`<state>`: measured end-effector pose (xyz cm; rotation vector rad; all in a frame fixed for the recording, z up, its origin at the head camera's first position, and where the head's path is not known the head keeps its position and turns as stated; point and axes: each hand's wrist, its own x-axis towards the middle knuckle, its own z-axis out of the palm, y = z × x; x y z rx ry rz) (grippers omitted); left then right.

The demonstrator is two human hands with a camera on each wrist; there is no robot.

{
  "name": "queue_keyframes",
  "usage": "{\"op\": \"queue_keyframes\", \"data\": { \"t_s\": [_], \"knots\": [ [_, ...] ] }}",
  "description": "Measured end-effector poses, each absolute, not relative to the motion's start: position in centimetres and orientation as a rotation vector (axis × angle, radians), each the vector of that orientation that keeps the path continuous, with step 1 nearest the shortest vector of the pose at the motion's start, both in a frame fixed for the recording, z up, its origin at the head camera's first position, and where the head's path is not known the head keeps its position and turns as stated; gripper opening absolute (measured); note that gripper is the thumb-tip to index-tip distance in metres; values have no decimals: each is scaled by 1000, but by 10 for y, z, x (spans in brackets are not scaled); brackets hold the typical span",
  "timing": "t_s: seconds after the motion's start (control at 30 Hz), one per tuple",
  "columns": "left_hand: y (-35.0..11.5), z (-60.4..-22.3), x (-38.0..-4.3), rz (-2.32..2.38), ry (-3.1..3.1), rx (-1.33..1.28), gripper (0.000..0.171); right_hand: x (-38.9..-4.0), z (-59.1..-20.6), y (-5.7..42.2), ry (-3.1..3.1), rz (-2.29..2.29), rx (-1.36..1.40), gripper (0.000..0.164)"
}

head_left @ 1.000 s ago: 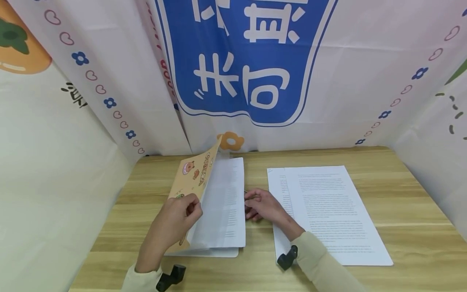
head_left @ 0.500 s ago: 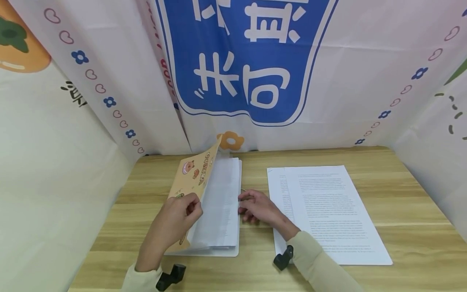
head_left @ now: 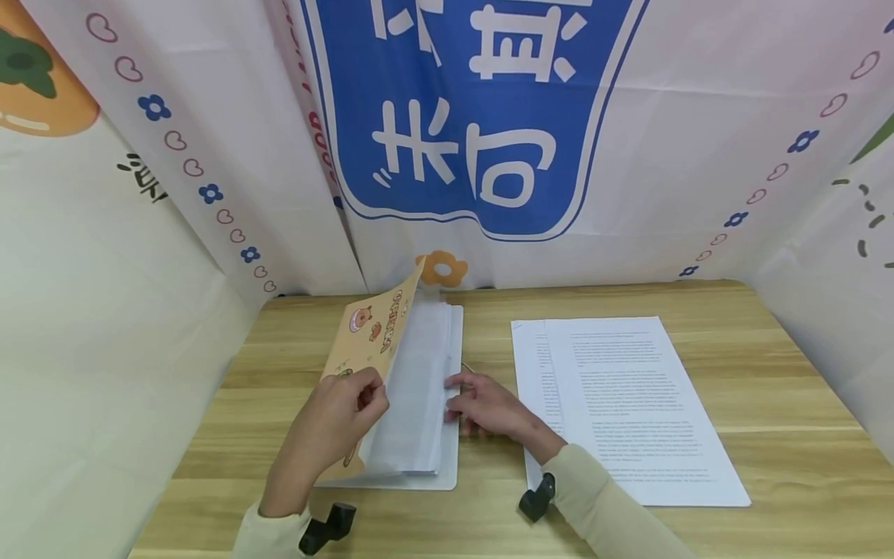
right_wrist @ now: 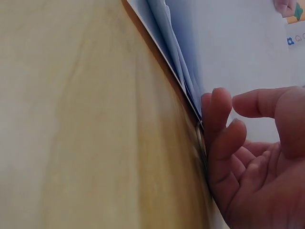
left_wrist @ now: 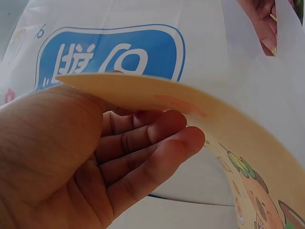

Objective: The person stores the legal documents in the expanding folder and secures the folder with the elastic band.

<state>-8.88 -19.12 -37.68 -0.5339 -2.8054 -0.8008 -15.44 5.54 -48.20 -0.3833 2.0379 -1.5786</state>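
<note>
On the left half of the table lies a folder with a tan cartoon-printed cover (head_left: 372, 334) and clear sleeves. My left hand (head_left: 335, 419) pinches that cover's edge and keeps it raised; in the left wrist view the bent cover (left_wrist: 267, 129) runs between thumb and fingers. Sheets of paper (head_left: 412, 404) sit within the sleeve area under the cover. At their right edge is my right hand (head_left: 492, 404), fingers loosely bent, fingertips touching the edge. In the right wrist view, the right hand's thumb and fingers (right_wrist: 223, 107) stand slightly apart beside a thin loop (right_wrist: 200, 138) on the folder's side.
A stack of printed sheets (head_left: 628, 404) lies to the right, partly beneath the right forearm. The wooden table (head_left: 789, 435) is enclosed by white patterned cloth (head_left: 670, 186) at the back and sides.
The right hand has moved left, and the sheets have slid left with it, uncovering the folder's white right margin. The left hand still holds the cover up in the same place.
</note>
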Motion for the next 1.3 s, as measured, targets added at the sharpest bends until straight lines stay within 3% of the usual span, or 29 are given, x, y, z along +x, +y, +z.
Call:
{"op": "queue_keyframes", "data": {
  "t_s": [0.8, 1.3],
  "knots": [
    [-187, -377, -88, -802, -2833, -500, 19, -152, -479, 52, 1963, -1526, -440, 51],
    [-186, -385, -88, -807, -2812, -440, 16, -156, -458, 80, 2142, -1398, -535, 47]
  ]
}}
